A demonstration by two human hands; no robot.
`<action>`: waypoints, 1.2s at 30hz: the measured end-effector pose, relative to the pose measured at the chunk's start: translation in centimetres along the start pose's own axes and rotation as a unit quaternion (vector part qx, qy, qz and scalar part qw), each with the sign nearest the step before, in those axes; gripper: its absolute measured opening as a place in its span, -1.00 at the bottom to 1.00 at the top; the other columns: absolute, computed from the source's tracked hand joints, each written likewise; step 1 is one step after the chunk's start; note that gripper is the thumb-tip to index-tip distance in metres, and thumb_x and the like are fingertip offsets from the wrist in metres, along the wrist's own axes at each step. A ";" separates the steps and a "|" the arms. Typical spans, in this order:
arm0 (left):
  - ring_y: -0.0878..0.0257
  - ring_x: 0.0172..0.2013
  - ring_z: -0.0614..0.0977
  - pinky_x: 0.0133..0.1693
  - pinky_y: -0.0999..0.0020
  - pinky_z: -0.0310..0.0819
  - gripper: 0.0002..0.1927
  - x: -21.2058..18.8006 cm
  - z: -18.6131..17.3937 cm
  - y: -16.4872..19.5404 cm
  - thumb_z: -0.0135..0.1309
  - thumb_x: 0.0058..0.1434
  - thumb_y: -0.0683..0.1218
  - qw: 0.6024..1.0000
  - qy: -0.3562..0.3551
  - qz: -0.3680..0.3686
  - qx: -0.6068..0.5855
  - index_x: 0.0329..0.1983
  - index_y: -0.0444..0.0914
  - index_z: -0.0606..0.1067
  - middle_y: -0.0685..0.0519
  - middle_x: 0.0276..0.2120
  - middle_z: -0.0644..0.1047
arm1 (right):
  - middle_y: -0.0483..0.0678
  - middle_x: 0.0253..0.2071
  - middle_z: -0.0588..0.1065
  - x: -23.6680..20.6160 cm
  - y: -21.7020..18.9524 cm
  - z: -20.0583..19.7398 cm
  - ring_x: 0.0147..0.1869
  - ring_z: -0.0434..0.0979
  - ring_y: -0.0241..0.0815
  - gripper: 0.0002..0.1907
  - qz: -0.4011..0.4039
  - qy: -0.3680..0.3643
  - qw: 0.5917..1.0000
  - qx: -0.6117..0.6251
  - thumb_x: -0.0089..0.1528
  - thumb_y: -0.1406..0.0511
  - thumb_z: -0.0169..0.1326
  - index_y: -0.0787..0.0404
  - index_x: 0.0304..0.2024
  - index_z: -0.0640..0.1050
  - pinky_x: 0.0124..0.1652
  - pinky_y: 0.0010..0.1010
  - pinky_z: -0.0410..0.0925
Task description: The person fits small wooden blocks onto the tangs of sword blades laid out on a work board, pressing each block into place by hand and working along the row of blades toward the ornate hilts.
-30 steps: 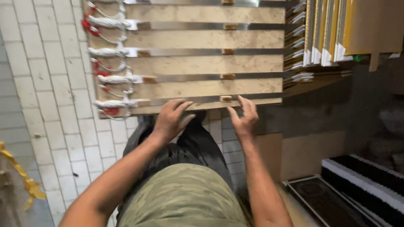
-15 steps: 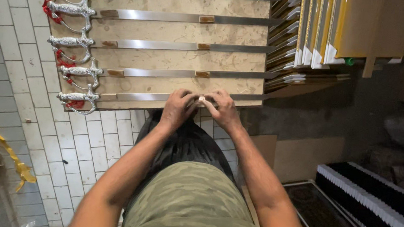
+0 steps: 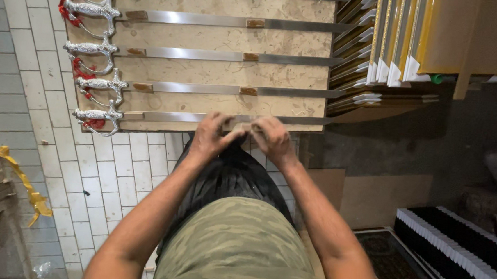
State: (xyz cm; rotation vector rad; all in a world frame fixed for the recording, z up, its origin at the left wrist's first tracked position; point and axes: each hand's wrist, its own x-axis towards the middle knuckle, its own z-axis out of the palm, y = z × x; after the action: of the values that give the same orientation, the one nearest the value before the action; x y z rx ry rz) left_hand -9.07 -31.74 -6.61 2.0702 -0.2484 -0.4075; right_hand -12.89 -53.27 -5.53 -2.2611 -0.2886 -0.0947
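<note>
- Where the pale tiled floor (image 3: pixel 25 77) runs down the left side, a strip of yellow ribbon (image 3: pixel 21 179) trails over the edge of some stacked wooden pieces.
- Just right of that, a light wooden board (image 3: pixel 220 38) lies flat with five swords laid across it in parallel rows, their ornate silver hilts (image 3: pixel 94 47) at the board's left end, some with red cords hanging from them.
- The nearest sword (image 3: pixel 162 116) lies along the board's closest edge; its long bright blade runs rightward and passes under both hands.
- The left hand (image 3: pixel 212 136) sits on that blade near its middle, fingers curled down over it in a pinch; the grip looks closed on the metal, though the fingertips themselves are hidden.
- The right hand (image 3: pixel 272 138) is just beside the left, almost touching it, knuckles up and fingers bent onto the same blade, grasping it at the board's edge.
- Below the hands are the person's dark trousers and camouflage-patterned shirt, with both bare forearms reaching forward.
- To the right of the board, a stack of gold-and-white framed panels (image 3: pixel 395 45) stands on edge, with a brown cardboard sheet (image 3: pixel 471 33) leaning against them.
- At the far lower right, a dark tray with a white border (image 3: pixel 456 253) rests on the floor.
</note>
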 end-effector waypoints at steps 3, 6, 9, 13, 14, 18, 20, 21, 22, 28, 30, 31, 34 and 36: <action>-0.07 -0.07 0.59 -0.04 0.12 0.53 -0.52 0.8 -0.4 0.6 0.39 0.05 -0.08 0.984 0.067 0.134 0.099 0.04 -0.28 0.58 -0.12 -0.08 0.54 | 0.08 -0.19 0.56 0.9 0.9 0.6 -0.11 0.58 0.09 -0.79 0.017 0.008 0.999 -0.049 0.19 0.40 0.29 0.30 -0.14 0.59 -0.11 -0.15 0.45; -0.09 -0.01 0.56 0.03 0.08 0.48 -0.53 1.4 -0.2 0.5 0.38 0.04 -0.10 0.984 0.055 0.136 0.100 0.04 -0.25 0.59 -0.09 -0.05 0.54 | 0.07 -0.20 0.56 1.4 1.5 1.0 -0.09 0.59 0.09 -0.78 0.028 -0.004 0.999 -0.027 0.17 0.40 0.30 0.29 -0.14 0.59 -0.10 -0.16 0.45; -0.04 -0.02 0.56 0.04 0.09 0.45 -0.58 1.8 0.5 0.0 0.39 0.06 -0.06 0.986 0.053 0.125 0.097 0.00 -0.21 0.61 -0.03 -0.07 0.55 | 0.06 -0.21 0.56 1.6 1.8 0.9 -0.10 0.59 0.08 -0.78 0.043 -0.017 0.999 -0.012 0.13 0.38 0.32 0.27 -0.18 0.59 -0.10 -0.18 0.46; 0.01 -0.02 0.55 0.02 0.10 0.40 -0.68 2.1 1.0 -0.3 0.40 0.09 -0.01 0.982 0.063 0.140 0.109 -0.09 -0.12 0.65 0.03 -0.09 0.56 | 0.07 -0.19 0.56 1.6 2.2 0.8 -0.09 0.60 0.08 -0.77 0.046 -0.007 0.999 0.015 0.12 0.41 0.33 0.27 -0.18 0.60 -0.11 -0.20 0.47; 0.02 -0.02 0.55 0.02 0.10 0.39 -0.68 2.1 1.1 -0.3 0.40 0.08 0.00 0.982 0.064 0.141 0.109 -0.09 -0.11 0.66 0.03 -0.09 0.56 | 0.07 -0.19 0.57 1.6 2.3 0.8 -0.10 0.61 0.07 -0.77 0.046 -0.008 0.999 0.016 0.12 0.41 0.33 0.27 -0.18 0.61 -0.11 -0.21 0.48; 0.03 -0.02 0.54 0.02 0.09 0.38 -0.66 2.1 1.1 -0.2 0.42 0.04 0.02 0.982 0.063 0.142 0.105 -0.11 -0.08 0.66 0.04 -0.10 0.56 | 0.06 -0.18 0.57 1.5 2.5 0.7 -0.10 0.62 0.04 -0.76 0.055 -0.027 0.998 0.013 0.11 0.42 0.33 0.28 -0.18 0.61 -0.12 -0.23 0.49; 0.03 -0.02 0.54 0.02 0.09 0.38 -0.66 2.1 1.1 -0.2 0.42 0.03 0.02 0.983 0.063 0.140 0.105 -0.11 -0.08 0.66 0.05 -0.11 0.55 | 0.05 -0.17 0.57 1.6 2.5 0.7 -0.10 0.63 0.02 -0.76 0.072 -0.038 0.997 0.014 0.12 0.41 0.33 0.27 -0.17 0.61 -0.13 -0.26 0.51; 0.03 -0.02 0.54 0.02 0.09 0.38 -0.66 2.1 1.1 -0.2 0.42 0.04 0.02 0.982 0.064 0.139 0.107 -0.11 -0.08 0.67 0.05 -0.11 0.55 | 0.05 -0.17 0.57 1.6 2.4 0.7 -0.10 0.63 0.00 -0.76 0.081 -0.043 0.996 0.014 0.13 0.40 0.34 0.27 -0.17 0.61 -0.14 -0.27 0.51; 0.04 -0.02 0.54 0.01 0.09 0.38 -0.66 2.1 1.2 -0.2 0.43 0.04 0.02 0.982 0.063 0.140 0.108 -0.11 -0.08 0.67 0.05 -0.11 0.55 | 0.05 -0.17 0.57 1.6 2.4 0.7 -0.11 0.63 0.00 -0.76 0.082 -0.044 0.996 0.009 0.12 0.40 0.34 0.26 -0.17 0.62 -0.13 -0.27 0.51; 0.05 -0.01 0.54 0.01 0.10 0.37 -0.69 2.1 1.7 -0.3 0.43 0.01 0.00 0.983 0.069 0.130 0.114 -0.16 -0.08 0.68 0.05 -0.12 0.55 | 0.07 -0.16 0.56 1.4 2.3 0.5 -0.11 0.61 0.02 -0.71 0.088 -0.035 0.996 0.000 0.10 0.38 0.36 0.30 -0.15 0.61 -0.13 -0.24 0.51; 0.06 -0.01 0.54 0.01 0.11 0.36 -0.70 2.1 1.7 -0.3 0.43 0.02 -0.01 0.982 0.070 0.130 0.118 -0.17 -0.08 0.69 0.06 -0.12 0.55 | 0.09 -0.17 0.54 0.9 2.3 0.4 -0.14 0.61 0.00 -0.64 0.105 -0.030 0.994 0.010 0.07 0.35 0.38 0.35 -0.12 0.59 -0.15 -0.24 0.51; 0.06 -0.01 0.54 0.01 0.11 0.36 -0.71 2.2 1.7 -0.3 0.43 0.02 -0.01 0.982 0.070 0.130 0.120 -0.18 -0.08 0.69 0.06 -0.12 0.55 | 0.08 -0.17 0.54 0.6 2.3 0.4 -0.16 0.61 -0.05 -0.66 0.148 -0.010 0.989 0.012 0.11 0.35 0.37 0.34 -0.11 0.59 -0.18 -0.27 0.53; 0.07 -0.01 0.54 0.02 0.11 0.36 -0.71 2.2 1.6 -0.3 0.42 0.01 -0.02 0.983 0.056 0.122 0.127 -0.17 -0.07 0.69 0.06 -0.11 0.54 | 0.04 -0.19 0.54 -0.7 2.2 0.3 -0.21 0.63 -0.16 -0.74 0.246 0.071 0.966 0.021 0.19 0.33 0.32 0.31 -0.12 0.60 -0.25 -0.32 0.56; 0.08 -0.01 0.54 0.00 0.12 0.36 -0.73 2.2 1.5 -0.3 0.42 0.03 -0.03 0.983 0.061 0.122 0.120 -0.18 -0.08 0.68 0.06 -0.12 0.55 | 0.01 -0.19 0.56 -1.2 2.0 0.5 -0.22 0.65 -0.23 -0.80 0.264 0.158 0.951 0.030 0.23 0.32 0.28 0.30 -0.15 0.61 -0.27 -0.33 0.56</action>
State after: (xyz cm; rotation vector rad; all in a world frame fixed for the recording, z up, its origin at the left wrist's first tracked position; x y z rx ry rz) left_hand -7.64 -33.53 -8.04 2.2566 -0.4903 -0.1034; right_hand -13.55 -54.40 -7.53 -2.1471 0.4776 -0.1587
